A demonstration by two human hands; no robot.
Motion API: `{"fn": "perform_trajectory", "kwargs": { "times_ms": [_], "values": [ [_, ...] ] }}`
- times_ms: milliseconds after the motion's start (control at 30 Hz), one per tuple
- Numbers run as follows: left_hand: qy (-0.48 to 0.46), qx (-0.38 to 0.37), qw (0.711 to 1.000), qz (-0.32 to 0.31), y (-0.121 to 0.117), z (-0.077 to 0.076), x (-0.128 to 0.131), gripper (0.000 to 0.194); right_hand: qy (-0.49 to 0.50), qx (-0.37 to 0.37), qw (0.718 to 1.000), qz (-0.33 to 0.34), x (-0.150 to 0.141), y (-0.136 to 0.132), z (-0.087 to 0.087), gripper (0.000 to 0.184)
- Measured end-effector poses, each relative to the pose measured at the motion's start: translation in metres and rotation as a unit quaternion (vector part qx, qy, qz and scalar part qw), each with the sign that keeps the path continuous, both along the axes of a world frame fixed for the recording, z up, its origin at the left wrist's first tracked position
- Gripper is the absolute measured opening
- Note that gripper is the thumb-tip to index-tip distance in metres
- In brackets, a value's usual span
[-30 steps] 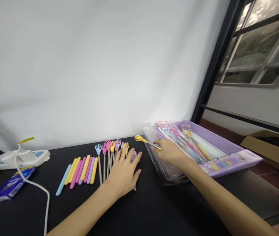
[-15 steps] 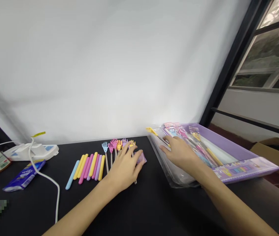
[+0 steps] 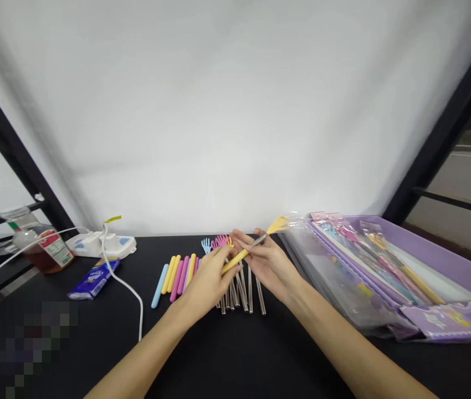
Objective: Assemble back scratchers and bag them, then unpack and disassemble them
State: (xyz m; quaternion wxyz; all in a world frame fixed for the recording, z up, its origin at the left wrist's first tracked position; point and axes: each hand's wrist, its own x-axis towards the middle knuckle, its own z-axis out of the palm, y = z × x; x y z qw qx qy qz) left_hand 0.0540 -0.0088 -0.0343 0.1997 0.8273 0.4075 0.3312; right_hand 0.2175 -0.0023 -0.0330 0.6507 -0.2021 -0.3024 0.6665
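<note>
A yellow back scratcher (image 3: 277, 224) slants up to the right between my hands, above the black table. My left hand (image 3: 208, 274) is closed round its yellow handle (image 3: 235, 261). The fingers of my right hand (image 3: 271, 257) pinch its metal rod below the hand-shaped head. Beneath both hands lie several back scratchers with bare metal rods (image 3: 251, 293); blue (image 3: 206, 245) and pink (image 3: 221, 240) heads show behind my left hand, which partly covers them. To the left, loose handles in blue (image 3: 159, 287), yellow (image 3: 169, 275) and pink (image 3: 183, 275) lie side by side.
On the right, a purple tray (image 3: 439, 244) holds packaged back scratchers, with clear plastic wrap (image 3: 322, 277) along its left side. At left are a white power strip (image 3: 125, 246) with its cable (image 3: 129, 282), a blue packet (image 3: 94, 279) and a jar (image 3: 46, 249).
My right hand has brought the yellow back scratcher left from beside the tray. My left hand has come off the lying scratchers and closed on the handle. The view has turned left.
</note>
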Motion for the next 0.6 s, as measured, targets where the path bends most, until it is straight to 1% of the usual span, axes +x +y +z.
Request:
{"fn": "perform_trajectory", "kwargs": {
  "times_ms": [33,100,133,233,300,333,367,400,467,500,533,600],
  "values": [
    [0.017,-0.004,1.000,0.006,0.001,-0.002,-0.003,0.011,0.018,-0.012,1.000,-0.011,-0.001,0.001,-0.002,0.041],
    [0.062,-0.001,0.998,0.016,0.002,-0.004,-0.009,0.010,0.051,-0.032,0.997,-0.046,-0.002,0.001,-0.004,0.029],
    [0.088,0.009,0.996,0.017,0.002,-0.004,-0.010,0.013,0.064,-0.037,0.995,-0.062,-0.003,0.001,-0.005,0.028],
    [0.143,0.048,0.989,0.002,-0.002,-0.003,-0.009,0.029,0.059,-0.023,0.995,-0.082,-0.005,-0.002,-0.004,0.046],
    [0.134,0.032,0.990,-0.021,-0.007,0.001,-0.006,0.038,0.030,-0.017,0.996,-0.087,-0.005,-0.004,-0.001,0.055],
    [0.111,-0.002,0.993,-0.038,-0.009,0.004,-0.004,0.041,0.017,-0.020,0.996,-0.090,-0.005,-0.006,0.003,0.059],
    [0.079,-0.057,0.993,-0.065,-0.010,0.009,-0.002,0.043,0.010,-0.025,0.995,-0.092,-0.004,-0.007,0.008,0.061],
    [0.044,-0.125,0.986,-0.101,-0.011,0.015,0.000,0.045,0.007,-0.030,0.995,-0.094,-0.003,-0.008,0.013,0.063],
    [-0.018,-0.260,0.948,-0.181,-0.010,0.028,0.001,0.046,0.005,-0.024,0.995,-0.094,-0.001,-0.009,0.024,0.064],
    [-0.035,-0.306,0.927,-0.213,-0.008,0.034,0.001,0.047,0.000,-0.013,0.996,-0.092,0.001,-0.008,0.029,0.064],
    [-0.043,-0.336,0.911,-0.235,-0.005,0.039,-0.001,0.048,-0.010,-0.001,0.996,-0.091,0.004,-0.007,0.033,0.065],
    [-0.041,-0.367,0.893,-0.257,-0.001,0.045,-0.010,0.049,-0.045,0.021,0.993,-0.110,0.020,-0.004,0.038,0.064]
  ]
}}
